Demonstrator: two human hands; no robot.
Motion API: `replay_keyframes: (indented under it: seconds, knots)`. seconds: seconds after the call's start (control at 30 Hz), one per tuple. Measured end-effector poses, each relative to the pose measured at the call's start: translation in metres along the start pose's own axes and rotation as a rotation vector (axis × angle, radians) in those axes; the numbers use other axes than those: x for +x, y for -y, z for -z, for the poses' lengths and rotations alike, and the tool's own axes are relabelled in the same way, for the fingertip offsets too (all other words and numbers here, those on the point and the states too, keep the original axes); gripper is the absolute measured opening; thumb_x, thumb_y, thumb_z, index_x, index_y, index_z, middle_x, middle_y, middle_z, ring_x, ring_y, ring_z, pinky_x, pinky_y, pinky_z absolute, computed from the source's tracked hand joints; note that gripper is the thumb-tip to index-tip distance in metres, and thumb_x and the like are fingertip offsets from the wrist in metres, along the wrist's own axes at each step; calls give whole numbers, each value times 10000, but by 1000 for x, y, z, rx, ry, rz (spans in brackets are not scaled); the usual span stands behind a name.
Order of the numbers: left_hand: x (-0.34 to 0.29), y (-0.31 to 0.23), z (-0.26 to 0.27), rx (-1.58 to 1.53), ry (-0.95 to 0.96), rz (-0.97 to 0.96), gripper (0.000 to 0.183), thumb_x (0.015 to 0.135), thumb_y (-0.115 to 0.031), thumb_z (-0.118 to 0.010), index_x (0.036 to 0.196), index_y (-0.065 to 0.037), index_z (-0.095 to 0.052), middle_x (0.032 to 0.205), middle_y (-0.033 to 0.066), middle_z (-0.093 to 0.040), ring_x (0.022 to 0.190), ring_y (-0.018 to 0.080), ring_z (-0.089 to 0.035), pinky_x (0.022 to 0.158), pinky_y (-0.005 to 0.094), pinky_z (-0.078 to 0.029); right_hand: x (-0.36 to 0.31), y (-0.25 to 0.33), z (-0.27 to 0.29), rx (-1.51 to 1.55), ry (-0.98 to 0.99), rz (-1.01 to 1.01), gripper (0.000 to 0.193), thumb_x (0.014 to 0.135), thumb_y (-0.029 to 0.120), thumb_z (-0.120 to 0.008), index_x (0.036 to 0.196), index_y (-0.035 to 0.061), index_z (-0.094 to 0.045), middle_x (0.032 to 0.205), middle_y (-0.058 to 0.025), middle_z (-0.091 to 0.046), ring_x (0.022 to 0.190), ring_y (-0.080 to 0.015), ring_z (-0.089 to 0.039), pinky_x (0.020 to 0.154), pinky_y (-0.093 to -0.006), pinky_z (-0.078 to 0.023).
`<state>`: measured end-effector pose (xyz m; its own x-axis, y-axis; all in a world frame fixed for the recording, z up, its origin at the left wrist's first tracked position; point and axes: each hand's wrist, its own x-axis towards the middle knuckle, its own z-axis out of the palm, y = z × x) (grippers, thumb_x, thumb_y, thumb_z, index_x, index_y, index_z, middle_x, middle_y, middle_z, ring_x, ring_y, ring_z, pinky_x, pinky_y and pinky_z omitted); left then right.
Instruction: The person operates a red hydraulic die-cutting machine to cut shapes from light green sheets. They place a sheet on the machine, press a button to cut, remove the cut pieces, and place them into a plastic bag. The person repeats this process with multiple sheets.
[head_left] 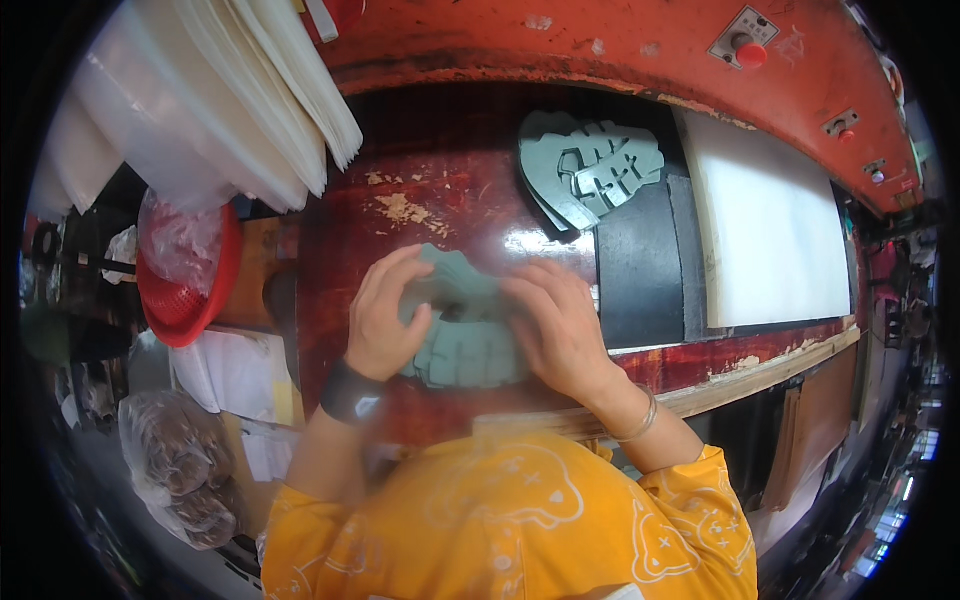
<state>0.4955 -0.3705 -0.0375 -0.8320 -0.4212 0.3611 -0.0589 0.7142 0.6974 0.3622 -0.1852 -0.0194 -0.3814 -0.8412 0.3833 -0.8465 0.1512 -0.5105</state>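
A stack of grey-green cut pieces [468, 352] with wavy edges is between my hands over the dark red tabletop. My left hand [388, 308] grips its left side, thumb toward the middle and fingers curled over the upper left edge. On the right side, my right hand [556, 322] has its fingers bent onto the same stack; its fingertips are slightly blurred. Further back to the right lies a second pile of grey-green cut pieces [605, 165], with slots and toothed edges showing.
A red machine [600, 45] with red knobs spans the far side. A thick white board [770, 230] and dark flat sheets [640, 270] lie on the right. Pale hanging sheets [240, 90], a red basket [185, 300] and a clear bag of brown material [180, 460] are on the left.
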Motion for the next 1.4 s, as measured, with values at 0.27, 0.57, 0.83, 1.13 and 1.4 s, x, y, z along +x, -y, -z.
replay_keyframes:
  seconds: [0.27, 0.57, 0.83, 1.13, 1.4]
  knots:
    - [-9, 9, -8, -19, -133, -195, 389, 609, 52, -612, 971, -60, -523, 1131, 164, -575, 1046, 368, -550, 911, 450, -435, -5, 6, -3, -1, -94, 15, 391, 688, -6, -633, 1071, 38, -564, 1165, -170, -543, 1103, -393, -512, 904, -470, -420]
    - [-30, 7, -13, -151, -249, -355, 425, 560, 98, -648, 908, -107, -515, 844, 74, -535, 706, 272, -571, 581, 354, -470, -10, 13, 22, 128, -27, 98, 366, 656, 9, -682, 1010, 42, -597, 1003, -112, -596, 958, -312, -554, 846, -406, -436]
    - [-34, -25, 18, -246, 34, -486, 103, 618, -149, -687, 664, -133, -596, 583, 5, -492, 521, 231, -473, 503, 341, -369, 28, -10, 32, 98, 140, -320, 302, 773, 104, -677, 1057, 22, -614, 972, -100, -610, 748, -220, -567, 691, -305, -482]
    - [-45, -50, 47, -302, 181, -662, 250, 700, -118, -683, 931, -167, -600, 861, 42, -528, 756, 205, -562, 593, 318, -500, 16, 7, 23, -19, 39, 59, 248, 665, 2, -721, 874, 44, -594, 974, -84, -612, 862, -225, -610, 742, -314, -502]
    - [-53, -61, 51, -376, 169, -628, 257, 710, -102, -693, 944, -143, -595, 881, 54, -538, 722, 200, -578, 565, 291, -517, -15, -25, 159, 621, -146, -596, 155, 810, -5, -613, 943, 22, -540, 839, -47, -611, 699, -85, -581, 643, -199, -469]
